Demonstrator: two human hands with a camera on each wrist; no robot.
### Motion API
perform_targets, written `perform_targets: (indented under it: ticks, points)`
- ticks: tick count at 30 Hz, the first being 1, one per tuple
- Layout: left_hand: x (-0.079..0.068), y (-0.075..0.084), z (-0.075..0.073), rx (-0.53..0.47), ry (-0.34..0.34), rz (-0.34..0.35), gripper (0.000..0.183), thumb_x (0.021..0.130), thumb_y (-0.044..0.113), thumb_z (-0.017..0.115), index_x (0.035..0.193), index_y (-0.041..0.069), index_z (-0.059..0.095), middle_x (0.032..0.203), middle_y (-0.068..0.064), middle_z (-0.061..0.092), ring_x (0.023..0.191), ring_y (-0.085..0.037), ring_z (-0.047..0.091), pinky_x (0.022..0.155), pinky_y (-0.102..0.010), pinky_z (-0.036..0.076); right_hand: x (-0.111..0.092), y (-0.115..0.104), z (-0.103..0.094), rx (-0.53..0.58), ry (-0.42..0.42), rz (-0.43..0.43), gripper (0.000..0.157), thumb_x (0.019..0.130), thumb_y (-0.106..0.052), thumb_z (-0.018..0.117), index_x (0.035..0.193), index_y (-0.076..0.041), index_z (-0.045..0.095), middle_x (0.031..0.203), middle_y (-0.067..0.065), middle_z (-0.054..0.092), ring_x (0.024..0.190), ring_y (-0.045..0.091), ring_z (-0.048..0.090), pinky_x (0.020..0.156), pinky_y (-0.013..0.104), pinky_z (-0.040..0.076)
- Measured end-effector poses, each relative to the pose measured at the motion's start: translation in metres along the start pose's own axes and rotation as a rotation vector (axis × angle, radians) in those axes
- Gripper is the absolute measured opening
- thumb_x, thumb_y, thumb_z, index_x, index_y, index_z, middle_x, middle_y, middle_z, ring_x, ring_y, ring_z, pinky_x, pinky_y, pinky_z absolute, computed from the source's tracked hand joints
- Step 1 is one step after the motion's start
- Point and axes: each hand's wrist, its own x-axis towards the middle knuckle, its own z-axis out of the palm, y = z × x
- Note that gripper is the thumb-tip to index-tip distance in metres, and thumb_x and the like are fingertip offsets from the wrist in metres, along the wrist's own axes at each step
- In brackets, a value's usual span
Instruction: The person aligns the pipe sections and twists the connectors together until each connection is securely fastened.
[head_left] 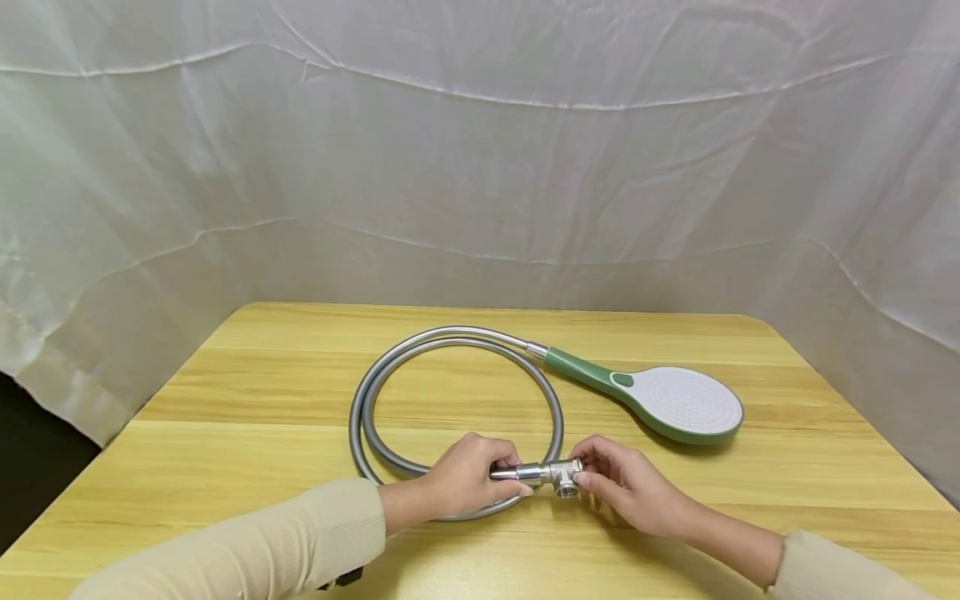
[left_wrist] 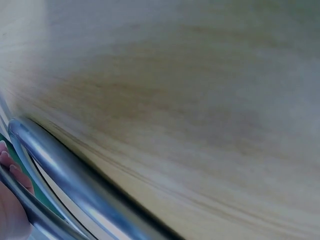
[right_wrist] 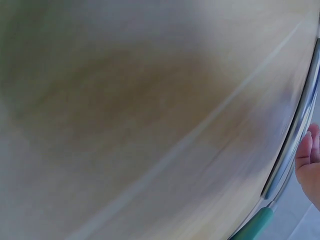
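Observation:
In the head view, my left hand grips the end of a grey shower hose by its chrome end piece. A small metal tee fitting meets that end; how far the two are joined cannot be told. My right hand pinches the fitting's far side between thumb and fingers. Behind the hands, the hose lies coiled and runs to a shower head with a green handle and white face. The left wrist view shows the hose close up beside part of the left hand.
A wood-grain table carries everything. Pale cloth hangs behind it and along its sides. Beyond the table's left edge is a dark gap. The shower head's green handle also shows at the bottom of the right wrist view.

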Motion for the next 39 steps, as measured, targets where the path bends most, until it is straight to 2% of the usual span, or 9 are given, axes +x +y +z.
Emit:
perform_targets:
  ticks: [9,15,25,34,39]
  points:
    - [0.0,0.0009,-0.0004,0.009,-0.003,-0.014,0.018,0.08,0.029,0.072,0.079,0.012,0.066,0.065,0.008,0.062,0.052,0.005,0.041,0.048,-0.013,0.036,0.0012,0.0005,0.0024,0.029,0.057,0.023,0.016,0.09,-0.004,0.056,0.102,0.005,0.055,0.09,0.015,0.062,0.079,0.001,0.057,0.065,0.024,0.052]
    - [0.0003,0.0015,0.0001,0.01,0.002,-0.019,0.017,0.08,0.028,0.073,0.079,0.012,0.066,0.065,0.008,0.062,0.052,0.005,0.041,0.049,-0.013,0.036,0.001,0.0009,0.003,0.027,0.085,0.005,0.013,0.09,-0.001,0.055,0.102,0.004,0.055,0.086,0.013,0.061,0.074,0.003,0.056,0.061,0.024,0.05]
    - [0.0001,0.0024,-0.0002,0.0,0.0,-0.02,0.017,0.079,0.027,0.073,0.079,0.012,0.066,0.067,0.007,0.064,0.053,0.006,0.043,0.05,-0.014,0.038,0.0006,0.0001,0.0043,0.059,0.104,0.031,0.01,0.092,-0.003,0.053,0.098,0.003,0.057,0.082,0.012,0.062,0.067,0.007,0.057,0.058,0.026,0.051]
    - [0.0004,0.0019,0.0006,0.003,0.0,-0.016,0.017,0.08,0.027,0.073,0.079,0.012,0.066,0.066,0.007,0.062,0.052,0.005,0.04,0.048,-0.013,0.035,-0.0007,-0.0048,0.0007,0.104,0.069,0.053,0.016,0.091,-0.001,0.054,0.104,0.007,0.056,0.087,0.015,0.063,0.074,0.007,0.06,0.062,0.026,0.051]
    - [0.0005,0.0021,0.0008,0.012,0.001,-0.016,0.016,0.079,0.026,0.074,0.079,0.012,0.066,0.066,0.007,0.063,0.052,0.005,0.041,0.049,-0.013,0.036,-0.002,-0.0063,-0.0021,0.159,0.025,0.044,0.021,0.087,0.007,0.053,0.107,0.011,0.053,0.089,0.02,0.061,0.077,0.01,0.06,0.065,0.026,0.052]
